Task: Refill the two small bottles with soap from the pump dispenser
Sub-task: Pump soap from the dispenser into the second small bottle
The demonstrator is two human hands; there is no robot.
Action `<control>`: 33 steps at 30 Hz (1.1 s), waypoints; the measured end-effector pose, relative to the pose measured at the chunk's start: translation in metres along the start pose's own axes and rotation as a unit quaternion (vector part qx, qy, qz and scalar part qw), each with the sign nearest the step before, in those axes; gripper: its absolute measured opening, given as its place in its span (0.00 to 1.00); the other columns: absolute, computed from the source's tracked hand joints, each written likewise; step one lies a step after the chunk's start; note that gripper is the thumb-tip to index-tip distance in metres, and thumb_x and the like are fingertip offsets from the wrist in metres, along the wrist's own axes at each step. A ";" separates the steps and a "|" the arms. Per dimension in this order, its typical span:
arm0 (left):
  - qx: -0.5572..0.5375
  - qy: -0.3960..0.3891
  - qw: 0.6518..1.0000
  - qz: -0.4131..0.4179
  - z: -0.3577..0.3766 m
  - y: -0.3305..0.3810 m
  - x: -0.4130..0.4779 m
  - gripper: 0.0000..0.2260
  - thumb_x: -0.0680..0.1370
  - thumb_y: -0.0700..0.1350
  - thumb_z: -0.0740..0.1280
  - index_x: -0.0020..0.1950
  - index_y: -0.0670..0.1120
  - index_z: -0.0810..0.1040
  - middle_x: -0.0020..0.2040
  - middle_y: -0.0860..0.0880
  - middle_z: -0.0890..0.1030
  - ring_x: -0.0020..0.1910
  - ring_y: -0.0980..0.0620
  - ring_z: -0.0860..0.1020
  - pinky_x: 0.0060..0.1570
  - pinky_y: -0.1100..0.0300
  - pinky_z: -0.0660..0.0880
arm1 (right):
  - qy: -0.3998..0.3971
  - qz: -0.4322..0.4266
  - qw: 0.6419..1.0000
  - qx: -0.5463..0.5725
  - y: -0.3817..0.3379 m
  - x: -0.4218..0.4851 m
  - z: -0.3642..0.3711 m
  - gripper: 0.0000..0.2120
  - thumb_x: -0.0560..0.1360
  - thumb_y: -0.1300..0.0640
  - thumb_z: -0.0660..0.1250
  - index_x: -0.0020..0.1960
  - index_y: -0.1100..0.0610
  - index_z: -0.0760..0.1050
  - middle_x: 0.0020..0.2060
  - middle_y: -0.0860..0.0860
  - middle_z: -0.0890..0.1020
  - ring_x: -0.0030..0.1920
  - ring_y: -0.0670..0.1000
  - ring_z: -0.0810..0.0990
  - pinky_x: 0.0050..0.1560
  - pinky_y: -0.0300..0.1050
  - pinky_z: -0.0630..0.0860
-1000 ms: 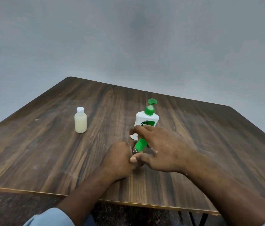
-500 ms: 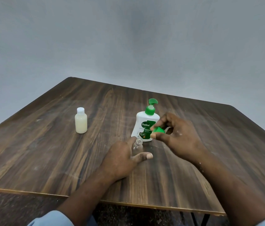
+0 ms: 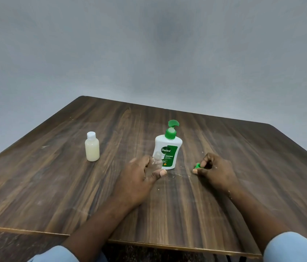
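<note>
The left hand (image 3: 139, 174) rests near the middle of the table (image 3: 54, 186). Its fingers and thumb are curled round a small clear bottle (image 3: 156, 162), which is uncapped and looks empty. The right hand (image 3: 215, 170) lies on the table towards the right edge and pinches a small green cap (image 3: 198, 165) between thumb and fingertips.

The clear bottle stands upright, long axis vertical and open mouth pointing up. It is just in front of the white pump dispenser (image 3: 167, 150). The dispenser is also upright, and its green spout seems turned towards the right edge.

Well apart, towards the left edge, a second small bottle (image 3: 92, 148) stands upright with a white cap on, full of creamy liquid.

This looks like the start of the second refill: one bottle seems done and this one is open. The next move probably calls for setting the cap down, bringing the bottle's narrow mouth under the spout, and pressing the pump with the freed hand.
</note>
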State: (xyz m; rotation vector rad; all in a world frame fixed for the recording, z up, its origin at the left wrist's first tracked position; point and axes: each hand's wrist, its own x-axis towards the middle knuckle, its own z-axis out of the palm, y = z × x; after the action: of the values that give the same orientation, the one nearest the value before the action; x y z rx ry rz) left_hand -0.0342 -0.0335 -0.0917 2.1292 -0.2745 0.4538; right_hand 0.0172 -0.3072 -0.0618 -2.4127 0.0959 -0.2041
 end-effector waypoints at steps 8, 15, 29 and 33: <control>-0.036 0.010 0.999 0.018 -0.018 0.019 0.039 0.08 0.76 0.64 0.70 0.47 0.63 0.75 0.42 0.55 0.78 0.44 0.59 0.75 0.36 0.65 0.65 | 0.105 -0.085 0.991 0.012 -0.073 0.021 -0.048 0.18 0.74 0.37 0.73 0.44 0.52 0.79 0.38 0.47 0.84 0.40 0.47 0.81 0.37 0.43 0.72; -0.149 -0.050 0.988 -0.013 -0.023 0.022 0.057 0.19 0.73 0.63 0.70 0.54 0.51 0.78 0.42 0.62 0.85 0.40 0.65 0.83 0.36 0.67 0.76 | 0.024 -0.156 0.987 0.028 -0.170 0.060 -0.045 0.24 0.76 0.37 0.70 0.43 0.60 0.81 0.35 0.47 0.87 0.36 0.46 0.86 0.44 0.44 0.80; -0.293 -0.105 0.950 -0.027 -0.023 0.018 0.070 0.18 0.78 0.57 0.72 0.58 0.44 0.78 0.49 0.44 0.88 0.50 0.46 0.87 0.52 0.46 0.83 | -0.086 -0.113 0.984 -0.111 -0.194 0.089 0.012 0.24 0.80 0.39 0.66 0.40 0.58 0.84 0.30 0.46 0.84 0.34 0.49 0.81 0.46 0.48 0.80; -0.376 -0.154 0.913 -0.046 -0.031 0.021 0.080 0.16 0.82 0.46 0.68 0.59 0.33 0.75 0.46 0.36 0.86 0.35 0.52 0.84 0.34 0.63 0.78 | -0.095 -0.081 0.988 -0.088 -0.191 0.089 0.015 0.24 0.81 0.39 0.64 0.37 0.57 0.81 0.28 0.47 0.81 0.30 0.49 0.77 0.34 0.41 0.72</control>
State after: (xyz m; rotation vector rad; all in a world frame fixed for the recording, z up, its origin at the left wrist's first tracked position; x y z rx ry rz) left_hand 0.0243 -0.0214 -0.0258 1.4299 -0.4427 -0.0607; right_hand 0.1099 -0.1654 0.0643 -2.6042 -0.1765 -0.0402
